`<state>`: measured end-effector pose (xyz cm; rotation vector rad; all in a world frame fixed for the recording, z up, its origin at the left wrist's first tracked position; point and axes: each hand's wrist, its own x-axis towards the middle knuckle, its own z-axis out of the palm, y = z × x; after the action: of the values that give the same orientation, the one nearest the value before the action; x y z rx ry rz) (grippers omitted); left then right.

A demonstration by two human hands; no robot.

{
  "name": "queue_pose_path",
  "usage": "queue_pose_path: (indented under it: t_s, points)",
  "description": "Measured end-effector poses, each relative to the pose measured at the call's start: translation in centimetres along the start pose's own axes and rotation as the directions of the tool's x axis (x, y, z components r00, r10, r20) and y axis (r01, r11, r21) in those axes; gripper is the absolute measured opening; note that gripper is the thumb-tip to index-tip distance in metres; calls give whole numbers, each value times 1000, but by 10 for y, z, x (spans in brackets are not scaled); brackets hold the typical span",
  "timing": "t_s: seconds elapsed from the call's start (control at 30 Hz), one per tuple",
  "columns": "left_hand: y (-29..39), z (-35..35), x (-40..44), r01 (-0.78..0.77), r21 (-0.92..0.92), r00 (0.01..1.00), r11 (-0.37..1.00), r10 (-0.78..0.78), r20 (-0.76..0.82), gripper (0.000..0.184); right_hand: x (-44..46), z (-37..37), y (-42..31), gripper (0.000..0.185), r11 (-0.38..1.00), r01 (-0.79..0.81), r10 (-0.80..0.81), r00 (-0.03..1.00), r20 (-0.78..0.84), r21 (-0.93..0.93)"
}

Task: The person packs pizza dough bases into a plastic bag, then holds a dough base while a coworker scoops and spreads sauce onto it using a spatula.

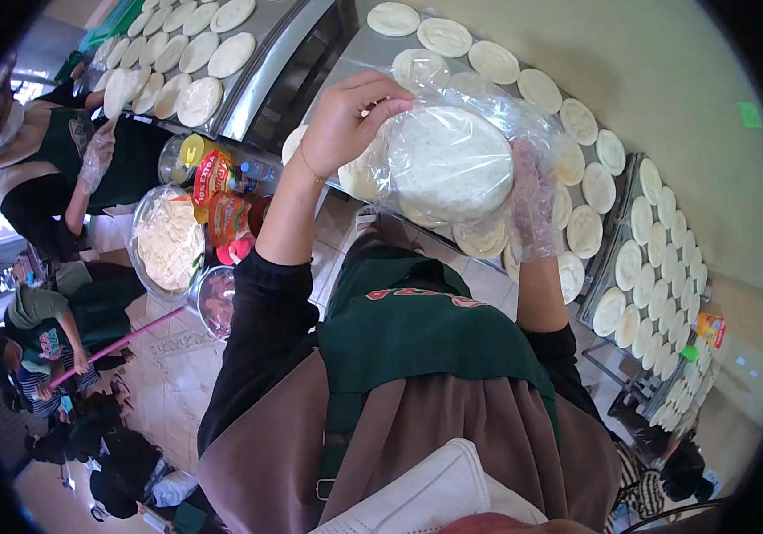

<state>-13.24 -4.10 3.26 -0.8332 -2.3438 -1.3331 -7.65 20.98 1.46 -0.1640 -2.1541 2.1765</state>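
A clear plastic bag with a pale round dough base inside is held up before me, above the metal table. At the bag's upper left edge, my left hand is bare and pinches the plastic between thumb and fingers. My right hand, in a clear plastic glove, is closed on the right side of the bagged dough base. Whether one or more bases lie in the bag I cannot tell. Behind and around the bag, many round dough bases lie in rows, partly hidden by it.
More dough bases lie on a second table at upper left and a rack at right. A bowl of dough and colourful packets stand left. A gloved co-worker handles a base; another person holds a pink pole.
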Motion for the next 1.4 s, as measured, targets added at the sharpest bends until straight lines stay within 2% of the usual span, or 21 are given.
queue_pose_path:
  t_s: [0.07, 0.3, 0.37, 0.4, 0.47, 0.5, 0.57, 0.6, 0.63, 0.67, 0.7, 0.73, 0.87, 0.93, 0.97, 1.03, 1.1, 1.17, 1.2, 1.33, 1.4]
  points:
    - [3, 0, -2, 130, -159, 991, 979, -123, 58, 10, -4, 2, -10, 39, 997, -77, 77, 997, -13, 2]
    - [-2, 7, -2, 299, -205, 953, 932, -284, 103, 5, -7, 6, -16, 40, 986, -143, 146, 989, -29, 82]
    - [-11, 14, -5, 183, -620, 969, 763, -248, -19, 4, -6, 6, -11, 40, 975, -182, 193, 979, -72, 131]
    - [-13, 16, -6, 184, -621, 969, 762, -248, -17, 4, -6, 6, -10, 40, 974, -183, 194, 978, -74, 131]
    - [-15, 19, -7, 108, -954, 915, 280, -403, -14, 6, -6, 8, -7, 40, 976, -194, 203, 975, -87, 96]
    - [-15, 21, -8, 107, -954, 915, 280, -403, -15, 6, -6, 9, -6, 40, 976, -194, 202, 976, -86, 95]
    - [-14, 27, -10, 172, -937, 807, 303, -590, -42, 10, -10, 14, -1, 44, 960, -236, 251, 964, -87, 152]
    - [-8, 33, -9, 144, -876, 753, 461, -626, -205, 16, -10, 18, 1, 44, 960, -237, 252, 964, -89, 151]
    - [-7, 40, -14, 147, -877, 749, 457, -630, -203, 16, -12, 21, 4, 39, 981, -160, 175, 975, -140, 111]
    - [-10, 48, -23, 274, -622, 752, 734, -566, -337, 21, -13, 23, 7, 37, 994, -84, 95, 978, -183, 67]
    - [-13, 57, -32, 376, -267, 774, 887, -459, -436, 27, -15, 19, 13, 37, 994, -91, 102, 979, -176, 65]
    - [-15, 68, -37, 419, -229, 769, 878, -478, -424, 38, -15, 13, 19, 37, 996, -84, 78, 987, -142, -32]
    - [-27, 91, -54, 496, -289, 759, 819, -571, -314, 26, -23, 13, 25, 37, 986, 20, -26, 999, -36, -164]
    - [-31, 93, -55, 488, -562, 719, 668, -673, -175, 15, -25, 10, 31, 37, 967, 13, -22, 999, -33, -255]
    - [-34, 91, -55, 490, -566, 715, 663, -677, -174, 15, -25, 6, 33, 36, 942, -26, 9, 999, -52, -333]
    - [-39, 77, -55, 415, -851, 632, 323, -775, 14, 7, -21, 2, 33, 37, 954, 0, -27, 996, -87, -300]
    - [-50, 67, -60, 475, -850, 598, 226, -791, 124, 8, -19, -5, 36, 37, 963, 24, -60, 990, -127, -267]
    - [-62, 62, -65, 561, -827, 578, -25, -704, 413, 12, -18, -12, 41, 38, 965, -79, 42, 988, -151, -251]
    - [-67, 61, -66, 581, -809, 557, -87, -683, 473, 14, -19, -11, 38, 38, 964, -80, 42, 988, -152, -255]
    - [-84, 58, -67, 672, -727, 556, -141, -553, 621, 16, -21, -11, 38, 40, 976, -210, 197, 964, -177, -58]
    - [-79, 60, -61, 812, -507, 534, 291, -721, 441, 17, -22, -15, 47, 41, 973, -229, 225, 957, -183, 1]
